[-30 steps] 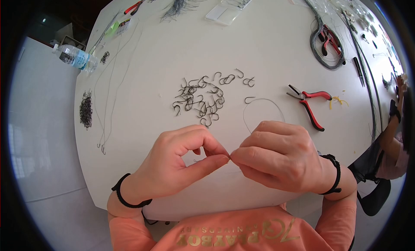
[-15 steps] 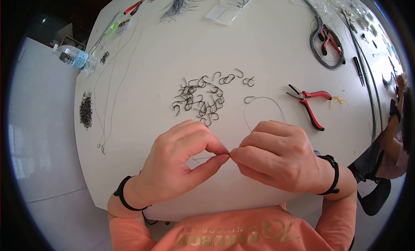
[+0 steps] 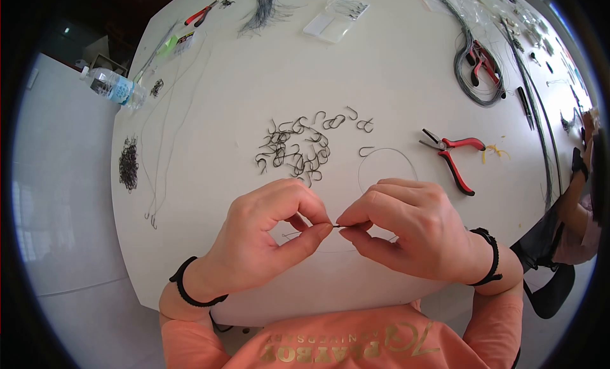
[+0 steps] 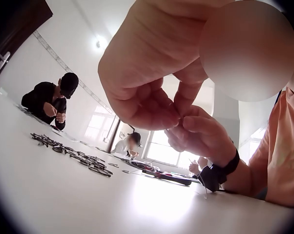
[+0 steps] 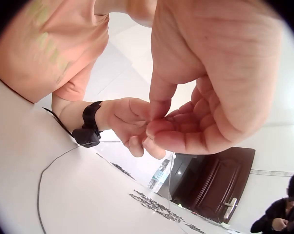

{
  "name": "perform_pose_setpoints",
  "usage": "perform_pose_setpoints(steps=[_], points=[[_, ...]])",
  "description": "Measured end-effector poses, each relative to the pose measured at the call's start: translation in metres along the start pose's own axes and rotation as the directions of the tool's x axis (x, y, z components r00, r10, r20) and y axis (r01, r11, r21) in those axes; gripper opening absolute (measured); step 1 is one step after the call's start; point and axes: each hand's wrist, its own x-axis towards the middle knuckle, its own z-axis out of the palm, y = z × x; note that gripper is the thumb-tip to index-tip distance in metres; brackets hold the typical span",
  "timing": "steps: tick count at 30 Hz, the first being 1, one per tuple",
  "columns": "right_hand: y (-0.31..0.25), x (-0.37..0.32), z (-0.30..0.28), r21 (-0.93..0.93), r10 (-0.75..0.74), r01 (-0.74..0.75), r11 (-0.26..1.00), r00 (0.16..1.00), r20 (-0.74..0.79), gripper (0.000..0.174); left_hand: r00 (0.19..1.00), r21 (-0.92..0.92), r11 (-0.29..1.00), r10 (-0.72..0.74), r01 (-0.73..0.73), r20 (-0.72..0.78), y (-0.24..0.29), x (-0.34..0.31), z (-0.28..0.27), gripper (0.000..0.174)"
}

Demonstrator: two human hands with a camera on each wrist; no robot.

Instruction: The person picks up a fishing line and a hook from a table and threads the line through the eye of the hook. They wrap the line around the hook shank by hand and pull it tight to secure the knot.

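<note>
Fingertip to fingertip, both hands meet low in the middle of the head view. The left hand [image 3: 273, 232] pinches a small dark piece [image 3: 337, 227] between thumb and forefinger. The right hand [image 3: 406, 226] pinches the other end of it with thumb and forefinger. What the piece is exactly, the fingers hide. A thin grey line [image 3: 386, 149] loops on the far side of the right hand, and part of it passes below the hands. Beyond the left hand lies a heap of dark hooks [image 3: 296, 154], with a single hook [image 3: 366, 151] to its right.
Red-handled pliers [image 3: 459, 142] lie right of the hands. Dark small parts [image 3: 128, 166] and a plastic bottle [image 3: 114, 87] are at the left edge. Toward the back are a clear box [image 3: 335, 20], a wire bundle [image 3: 262, 13] and a coil [image 3: 459, 70] around other pliers.
The right hand's fingers have spread and drawn back slightly, exposing the dark piece between the fingertips. The head view has shifted a little.
</note>
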Motion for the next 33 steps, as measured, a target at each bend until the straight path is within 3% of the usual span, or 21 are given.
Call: perform_pose_setpoints(steps=[4, 7, 15, 22, 27, 33], points=[[-0.001, 0.000, 0.001, 0.003, -0.010, 0.010, 1.000, 1.000, -0.004, 0.017, 1.000, -0.027, 1.000, 0.005, -0.004, 0.006, -0.003, 0.000, -0.001, 0.013], [-0.002, 0.000, 0.001, 0.017, -0.008, 0.008, 1.000, 1.000, 0.005, 0.017, 0.994, 0.037, 0.994, 0.103, -0.105, 0.038, -0.004, 0.001, -0.002, 0.013], [0.001, 0.000, 0.003, -0.060, -0.135, 0.133, 0.989, 0.991, -0.021, 0.021, 0.996, 0.056, 0.998, 0.017, -0.022, 0.088, -0.001, 0.000, -0.005, 0.013], [0.003, -0.003, 0.005, -0.101, -0.165, 0.164, 0.981, 0.986, -0.002, 0.023, 0.998, 0.093, 0.995, 0.043, -0.046, 0.037, 0.002, -0.001, -0.002, 0.014], [0.003, -0.004, 0.005, -0.203, -0.210, 0.211, 0.956, 0.977, 0.028, 0.020, 0.995, 0.022, 0.995, -0.096, 0.096, 0.035, 0.006, -0.001, -0.004, 0.013], [0.006, -0.006, 0.012, -0.244, -0.232, 0.222, 0.944, 0.973, -0.011, 0.017, 0.997, 0.010, 0.997, -0.075, 0.075, 0.008, 0.005, -0.001, -0.004, 0.011]])
